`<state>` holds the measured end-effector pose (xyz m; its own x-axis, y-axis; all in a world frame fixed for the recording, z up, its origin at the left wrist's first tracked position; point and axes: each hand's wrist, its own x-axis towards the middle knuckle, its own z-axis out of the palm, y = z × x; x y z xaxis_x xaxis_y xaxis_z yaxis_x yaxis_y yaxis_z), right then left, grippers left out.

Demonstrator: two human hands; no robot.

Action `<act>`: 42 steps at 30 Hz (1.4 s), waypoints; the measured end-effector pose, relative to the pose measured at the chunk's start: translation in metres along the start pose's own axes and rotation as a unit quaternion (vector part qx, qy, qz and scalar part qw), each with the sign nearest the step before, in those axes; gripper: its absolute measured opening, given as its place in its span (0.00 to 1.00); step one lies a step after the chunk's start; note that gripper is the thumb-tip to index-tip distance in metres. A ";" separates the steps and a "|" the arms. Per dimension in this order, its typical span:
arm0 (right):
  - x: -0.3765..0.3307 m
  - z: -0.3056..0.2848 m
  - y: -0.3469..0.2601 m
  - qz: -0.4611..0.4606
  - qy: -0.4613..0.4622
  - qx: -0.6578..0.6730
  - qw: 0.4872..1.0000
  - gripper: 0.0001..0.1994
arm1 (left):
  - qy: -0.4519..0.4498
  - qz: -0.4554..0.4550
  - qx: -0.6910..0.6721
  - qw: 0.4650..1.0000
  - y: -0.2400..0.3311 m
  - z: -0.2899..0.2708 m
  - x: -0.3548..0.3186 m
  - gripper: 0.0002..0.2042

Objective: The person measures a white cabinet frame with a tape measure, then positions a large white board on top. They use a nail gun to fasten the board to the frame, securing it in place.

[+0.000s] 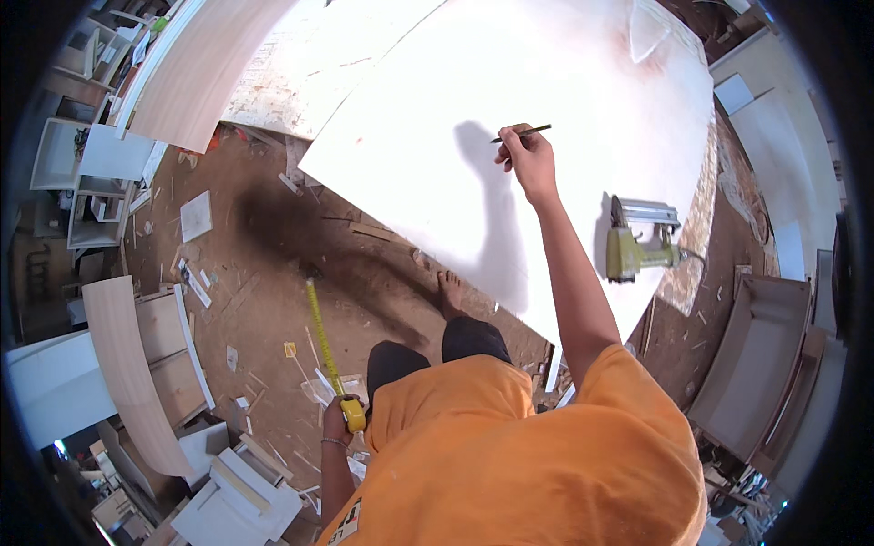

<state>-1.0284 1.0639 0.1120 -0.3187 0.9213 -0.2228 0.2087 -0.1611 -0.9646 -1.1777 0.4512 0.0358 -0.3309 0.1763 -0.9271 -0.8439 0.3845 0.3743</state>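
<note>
My right hand (528,161) is closed around a dark pencil (535,131), held above or against the large white board (419,173); whether its tip touches the board I cannot tell. Low at my left side, my left hand (336,420) grips a yellow tape measure (353,414). Its yellow blade (320,332) is drawn out and reaches away over the dirt floor. On the board, right of my right forearm, lies a green and silver nail gun (637,241).
Wood scraps and offcuts litter the brown floor (273,273). Wooden cabinet parts (141,364) stand at the left, and an open drawer-like box (756,355) at the right. A curved wood-grain panel (200,73) rises at the far left. My bare foot (450,293) is beside the board's near edge.
</note>
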 end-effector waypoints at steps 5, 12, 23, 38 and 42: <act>0.065 0.036 0.012 -0.120 -0.025 -0.156 0.980 0.12 | 0.069 0.012 0.189 0.979 0.020 0.001 0.040 0.16; 0.050 0.002 0.012 -0.090 -0.050 -0.252 0.962 0.09 | 0.007 0.117 0.668 0.735 0.052 0.024 0.046 0.12; 0.069 -0.010 0.020 -0.074 -0.019 -0.152 0.985 0.08 | -0.013 0.147 0.698 0.701 0.083 0.005 0.058 0.10; 0.047 -0.011 -0.003 -0.109 -0.054 -0.079 0.989 0.07 | 0.002 0.007 -0.065 0.998 0.104 -0.001 0.080 0.11; 0.060 0.031 0.006 -0.046 -0.025 -0.018 0.998 0.09 | 0.071 0.141 0.237 0.958 0.173 0.025 0.070 0.14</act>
<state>-1.0750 1.1070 0.0886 -0.3828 0.9129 -0.1415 0.2104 -0.0630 -0.9756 -1.3362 0.5530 0.0359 -0.6006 0.2215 -0.7683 -0.4360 0.7147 0.5469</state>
